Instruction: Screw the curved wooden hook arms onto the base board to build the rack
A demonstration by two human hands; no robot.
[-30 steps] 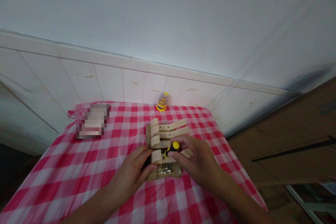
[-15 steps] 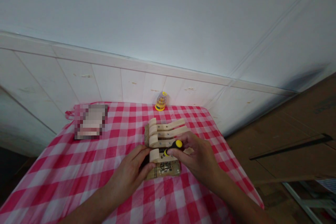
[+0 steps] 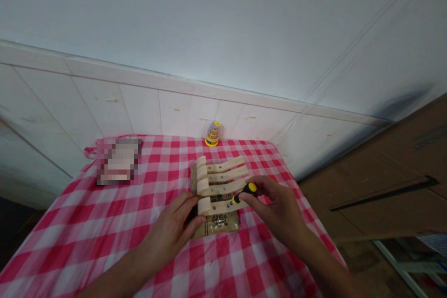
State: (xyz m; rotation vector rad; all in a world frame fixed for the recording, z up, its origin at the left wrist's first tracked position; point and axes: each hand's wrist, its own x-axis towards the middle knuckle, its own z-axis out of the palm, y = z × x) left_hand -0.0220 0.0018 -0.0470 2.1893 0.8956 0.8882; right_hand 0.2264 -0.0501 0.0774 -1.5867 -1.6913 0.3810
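My right hand [image 3: 275, 205] is closed round a small black-and-yellow screwdriver [image 3: 246, 192]. Its tip points down at a screw hole on the nearest curved wooden piece [image 3: 218, 207]; whether it touches cannot be made out. Thumb and fingers of my left hand [image 3: 178, 219] grip the left, turned-up end of that same piece. Behind it lie several similar wooden pieces [image 3: 223, 177] in a row, with dark screws or holes in them. Under them is a flat brown, printed, shiny-wrapped package [image 3: 221, 223].
A clear container with a yellow base [image 3: 212, 136] stands at the table's back edge by the wall. A blurred-out flat object [image 3: 120, 163] lies at the back left. A red-and-white checked cloth [image 3: 167, 265] covers the table. Large brown cardboard [image 3: 380, 186] is at the right.
My right hand and the screwdriver have moved right along the nearest wooden piece, from near its left hole to one further right. My left hand keeps its hold.
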